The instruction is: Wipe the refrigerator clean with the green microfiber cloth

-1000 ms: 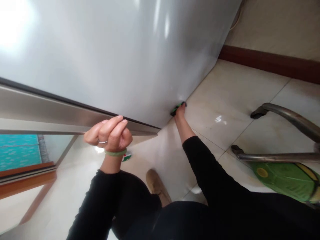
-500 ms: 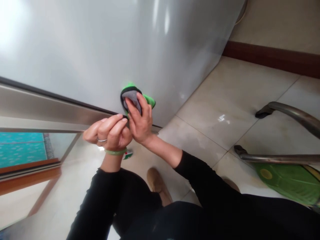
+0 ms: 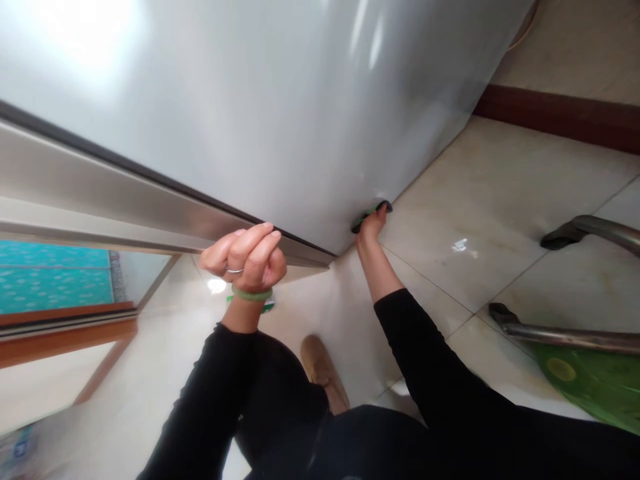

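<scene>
My right hand presses a cloth flat to the shiny grey panel, low down near its bottom edge. Only a dark rim and a bit of green of the cloth show past the hand. My left hand, with a ring and a green bangle, is closed, its fingers curled over the metal door edge beside a dark strip. The palm and the thumb's hold are partly hidden.
Pale floor tiles lie below, with my shoe on them. Curved metal legs and a green plastic item are at the right. A green and white object lies behind my left wrist. A dark red skirting runs along the wall.
My right hand has slid the cloth down the panel, away from my left hand, to near the bottom edge. My left hand stays curled at the door edge; the view has shifted slightly.
</scene>
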The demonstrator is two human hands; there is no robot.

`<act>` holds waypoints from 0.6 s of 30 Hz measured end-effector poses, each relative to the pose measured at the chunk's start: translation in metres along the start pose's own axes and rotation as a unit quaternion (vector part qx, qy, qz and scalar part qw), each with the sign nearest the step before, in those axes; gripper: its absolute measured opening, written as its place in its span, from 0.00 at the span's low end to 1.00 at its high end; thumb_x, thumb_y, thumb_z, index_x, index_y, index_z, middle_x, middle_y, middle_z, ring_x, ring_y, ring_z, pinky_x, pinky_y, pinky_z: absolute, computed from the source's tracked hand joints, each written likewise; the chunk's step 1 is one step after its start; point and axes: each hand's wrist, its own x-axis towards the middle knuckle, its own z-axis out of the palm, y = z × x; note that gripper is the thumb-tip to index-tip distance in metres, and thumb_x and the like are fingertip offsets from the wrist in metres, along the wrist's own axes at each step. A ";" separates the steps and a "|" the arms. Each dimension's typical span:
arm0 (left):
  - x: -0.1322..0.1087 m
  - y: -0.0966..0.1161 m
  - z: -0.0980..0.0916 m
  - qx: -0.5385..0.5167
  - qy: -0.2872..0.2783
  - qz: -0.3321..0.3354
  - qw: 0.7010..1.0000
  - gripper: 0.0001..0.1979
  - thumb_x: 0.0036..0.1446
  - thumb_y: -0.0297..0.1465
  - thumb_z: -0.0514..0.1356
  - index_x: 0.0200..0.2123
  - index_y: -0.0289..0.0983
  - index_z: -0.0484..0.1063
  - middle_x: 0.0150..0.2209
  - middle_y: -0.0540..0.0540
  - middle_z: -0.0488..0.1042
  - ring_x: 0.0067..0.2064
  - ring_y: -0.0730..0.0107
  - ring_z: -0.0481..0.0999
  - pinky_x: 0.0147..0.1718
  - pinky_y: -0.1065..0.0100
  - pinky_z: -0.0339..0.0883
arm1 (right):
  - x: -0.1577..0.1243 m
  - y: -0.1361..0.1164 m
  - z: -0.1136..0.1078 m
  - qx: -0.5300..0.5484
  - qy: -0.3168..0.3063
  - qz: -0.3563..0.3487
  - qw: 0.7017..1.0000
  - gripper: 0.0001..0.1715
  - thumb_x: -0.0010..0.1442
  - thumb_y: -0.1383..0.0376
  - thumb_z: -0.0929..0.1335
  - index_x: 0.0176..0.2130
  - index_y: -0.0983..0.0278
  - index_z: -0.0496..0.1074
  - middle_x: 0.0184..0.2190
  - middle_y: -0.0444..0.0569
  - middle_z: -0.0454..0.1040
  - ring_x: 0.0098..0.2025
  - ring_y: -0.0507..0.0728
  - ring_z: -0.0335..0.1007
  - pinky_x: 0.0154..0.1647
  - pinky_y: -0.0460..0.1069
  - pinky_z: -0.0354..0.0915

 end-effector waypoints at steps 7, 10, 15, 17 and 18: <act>0.006 0.014 -0.008 0.043 -0.035 -0.057 0.997 0.10 0.59 0.43 0.62 0.38 0.44 0.74 0.51 0.39 0.83 0.57 0.46 0.74 0.58 0.41 0.67 | -0.137 -0.160 0.006 0.001 -0.063 -0.291 0.955 0.33 0.78 0.61 0.52 0.76 0.56 0.58 0.76 0.52 0.55 0.81 0.59 0.49 0.81 0.64 0.54; 0.006 0.015 -0.011 0.112 -0.002 -0.034 0.993 0.11 0.62 0.44 0.63 0.38 0.43 0.71 0.55 0.39 0.81 0.60 0.48 0.75 0.59 0.43 0.71 | -0.162 -0.197 -0.002 -0.012 -0.147 -0.392 0.908 0.32 0.76 0.64 0.54 0.72 0.49 0.66 0.73 0.44 0.62 0.77 0.57 0.59 0.78 0.58 0.60; 0.001 0.010 -0.007 0.112 0.029 -0.026 0.993 0.15 0.63 0.49 0.62 0.38 0.43 0.69 0.57 0.38 0.80 0.62 0.47 0.74 0.59 0.44 0.72 | -0.150 -0.140 -0.004 0.044 -0.241 -0.460 0.853 0.22 0.72 0.64 0.60 0.53 0.46 0.78 0.67 0.38 0.70 0.65 0.56 0.71 0.71 0.56 0.68; 0.001 0.010 -0.005 0.081 0.022 -0.041 0.996 0.16 0.63 0.49 0.61 0.39 0.43 0.69 0.58 0.37 0.79 0.63 0.45 0.73 0.59 0.43 0.72 | -0.147 -0.095 -0.005 0.044 -0.230 -0.448 0.863 0.18 0.71 0.64 0.60 0.44 0.51 0.78 0.62 0.43 0.74 0.59 0.56 0.73 0.67 0.57 0.72; 0.002 0.010 -0.004 0.068 0.003 -0.055 0.996 0.16 0.62 0.49 0.62 0.39 0.43 0.69 0.59 0.37 0.79 0.64 0.44 0.72 0.59 0.43 0.71 | -0.146 -0.072 -0.006 0.027 -0.230 -0.415 0.880 0.16 0.69 0.65 0.61 0.40 0.53 0.77 0.59 0.46 0.75 0.58 0.57 0.73 0.66 0.58 0.73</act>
